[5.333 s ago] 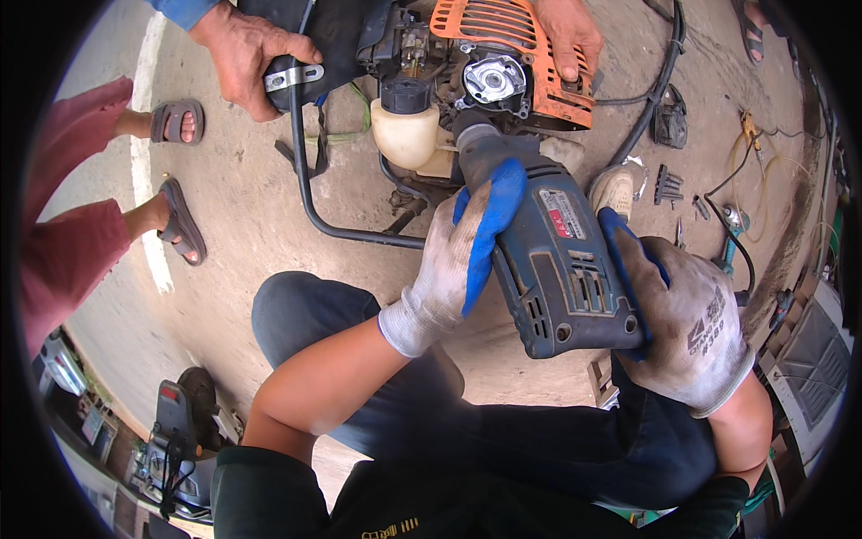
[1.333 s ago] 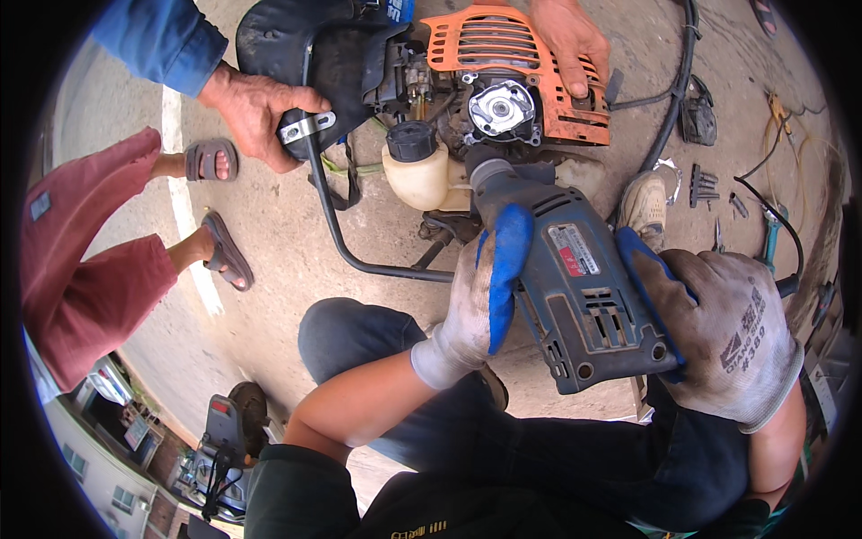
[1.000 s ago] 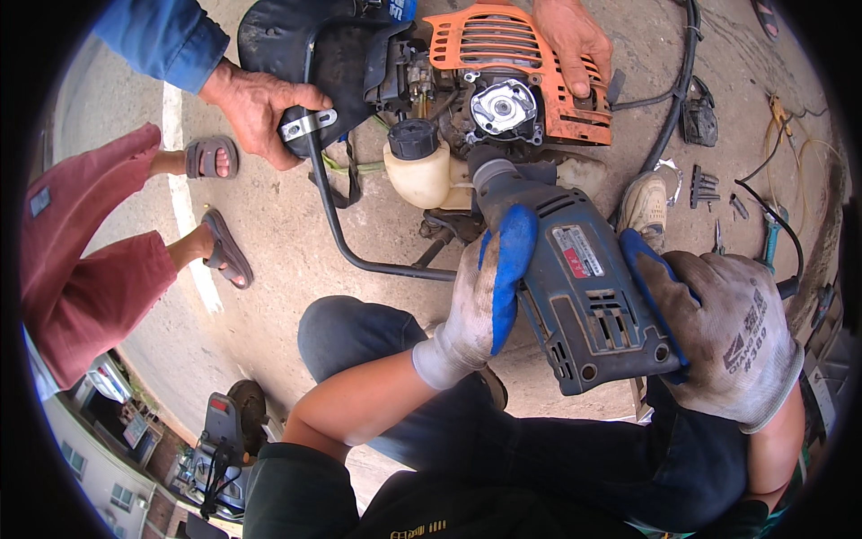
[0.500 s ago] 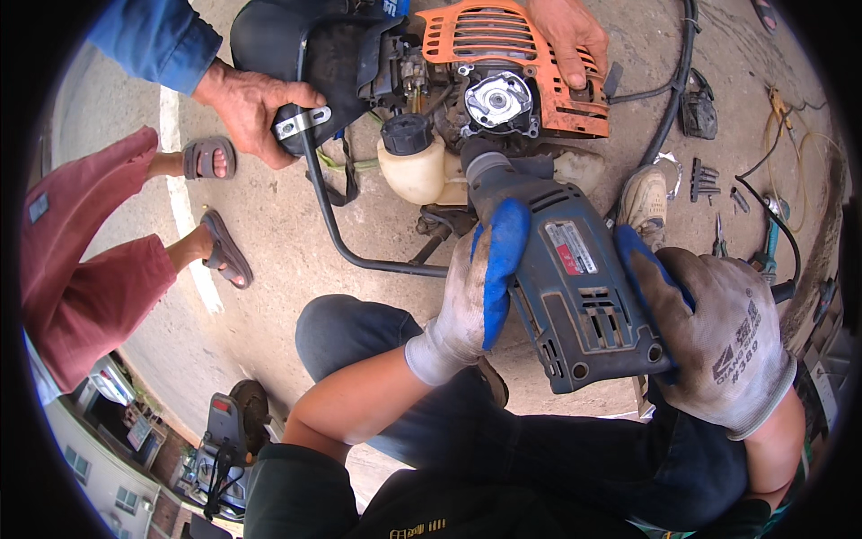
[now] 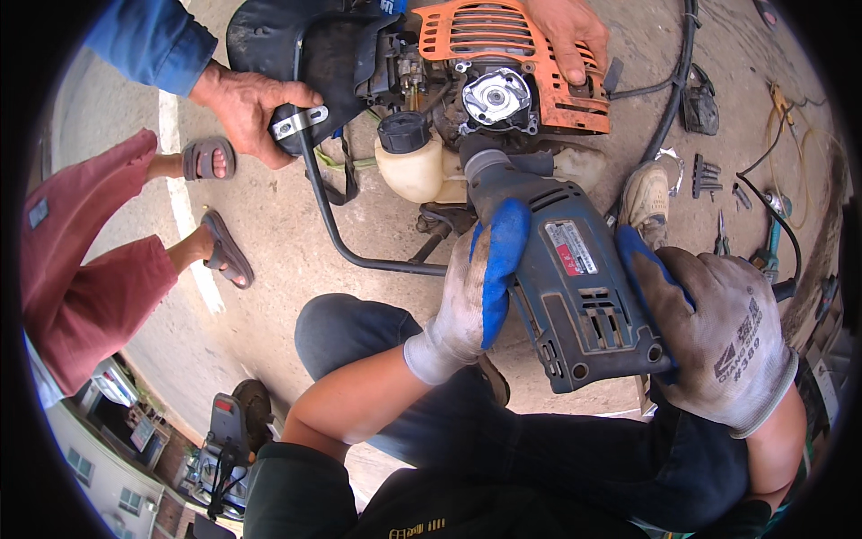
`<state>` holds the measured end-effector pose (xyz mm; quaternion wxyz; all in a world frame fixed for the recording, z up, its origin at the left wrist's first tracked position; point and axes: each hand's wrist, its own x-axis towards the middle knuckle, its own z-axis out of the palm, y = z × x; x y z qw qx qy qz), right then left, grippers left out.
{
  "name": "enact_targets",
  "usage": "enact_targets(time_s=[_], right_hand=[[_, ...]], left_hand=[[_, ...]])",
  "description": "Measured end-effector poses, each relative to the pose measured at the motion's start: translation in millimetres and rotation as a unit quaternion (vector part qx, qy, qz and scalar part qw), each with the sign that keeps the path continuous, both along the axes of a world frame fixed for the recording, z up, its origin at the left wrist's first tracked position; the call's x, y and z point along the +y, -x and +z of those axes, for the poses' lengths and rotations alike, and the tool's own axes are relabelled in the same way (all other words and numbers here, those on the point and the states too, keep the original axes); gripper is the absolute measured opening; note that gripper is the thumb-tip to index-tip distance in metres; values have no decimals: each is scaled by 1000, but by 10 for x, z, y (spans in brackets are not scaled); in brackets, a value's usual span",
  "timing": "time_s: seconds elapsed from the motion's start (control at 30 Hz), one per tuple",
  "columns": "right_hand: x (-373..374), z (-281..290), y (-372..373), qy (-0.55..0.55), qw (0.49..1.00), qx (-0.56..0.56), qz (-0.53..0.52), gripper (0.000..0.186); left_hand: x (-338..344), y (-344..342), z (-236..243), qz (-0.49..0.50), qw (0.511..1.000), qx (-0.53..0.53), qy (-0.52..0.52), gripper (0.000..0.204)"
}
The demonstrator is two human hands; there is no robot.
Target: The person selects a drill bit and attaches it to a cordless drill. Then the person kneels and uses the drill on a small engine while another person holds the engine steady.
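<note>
Both my hands wear grey knit gloves with blue palms and hold a dark blue electric drill (image 5: 575,278). My left hand (image 5: 485,278) is wrapped round the drill's front part. At its rear right side, my right hand (image 5: 709,323) grips the handle, which is mostly hidden by the glove. The nose of the drill points away from me at a small engine (image 5: 496,97) with a bare silver round part and an orange slotted cover (image 5: 512,36). Where the nose meets the engine, I cannot tell if they touch. Beside it sits a cream fuel tank (image 5: 409,171) with a black cap.
Another person's hand (image 5: 256,108) holds a black tube frame (image 5: 337,229) by its metal bracket; their other hand (image 5: 570,36) presses the orange cover. A person in red trousers (image 5: 99,242) stands at left. Pliers (image 5: 722,235), sockets (image 5: 708,175) and a cable (image 5: 687,81) lie on the right.
The engine and frame sit very slightly further left and up in the picture. Both my hands keep the same grip on the drill.
</note>
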<state>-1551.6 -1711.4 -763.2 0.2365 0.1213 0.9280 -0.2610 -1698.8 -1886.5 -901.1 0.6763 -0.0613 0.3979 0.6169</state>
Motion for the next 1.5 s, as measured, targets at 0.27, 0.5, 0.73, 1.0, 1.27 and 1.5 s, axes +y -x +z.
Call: enact_targets(time_s=[0.27, 0.5, 0.73, 1.0, 1.27, 1.5], right_hand=[[27, 34, 12, -15, 1000, -12, 10, 88], [22, 19, 44, -17, 1000, -3, -2, 90], [-31, 18, 46, -20, 1000, -1, -10, 91], [-13, -47, 35, 24, 995, -8, -98, 89], [-87, -162, -62, 141, 958, -24, -247, 93], [-114, -204, -104, 142, 958, -13, -249, 90]], left_hand=[[-75, -41, -84, -54, 993, 100, -5, 57], [-87, 11, -120, -81, 933, 338, -88, 47], [-89, 58, -102, -127, 974, 187, -7, 48], [18, 62, -61, -63, 991, 115, -5, 47], [-43, 11, -183, -80, 741, 651, -147, 68], [-2, -76, -174, -33, 920, 383, -72, 47]])
